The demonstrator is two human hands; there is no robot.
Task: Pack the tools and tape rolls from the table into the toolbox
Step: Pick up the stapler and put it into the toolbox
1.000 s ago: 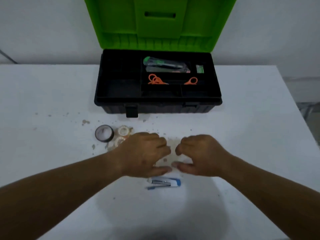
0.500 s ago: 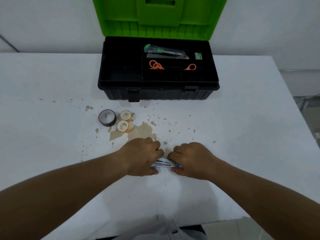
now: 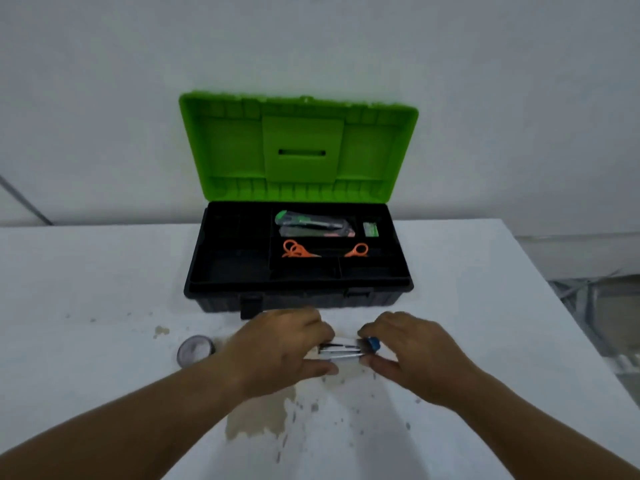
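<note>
A black toolbox (image 3: 221, 299) with an open green lid (image 3: 298, 147) stands at the back of the white table (image 3: 86, 289). Its tray holds a green utility knife (image 3: 311, 223), orange scissors (image 3: 299, 250) and a small green pack (image 3: 370, 229). My left hand (image 3: 277, 348) and my right hand (image 3: 412, 351) together hold a small blue and silver stapler (image 3: 346, 350) just above the table, in front of the toolbox. A dark tape roll (image 3: 194, 348) lies left of my left hand. The small tape rolls are hidden behind that hand.
Brown stains and specks (image 3: 256, 420) mark the table in front of me. The table's right edge (image 3: 554, 306) drops to the floor. A white wall (image 3: 311, 46) rises behind the toolbox.
Both hands closed on the stapler and lifted it off the table, carrying it forward toward the toolbox. The camera tilted up, so the whole lid shows.
</note>
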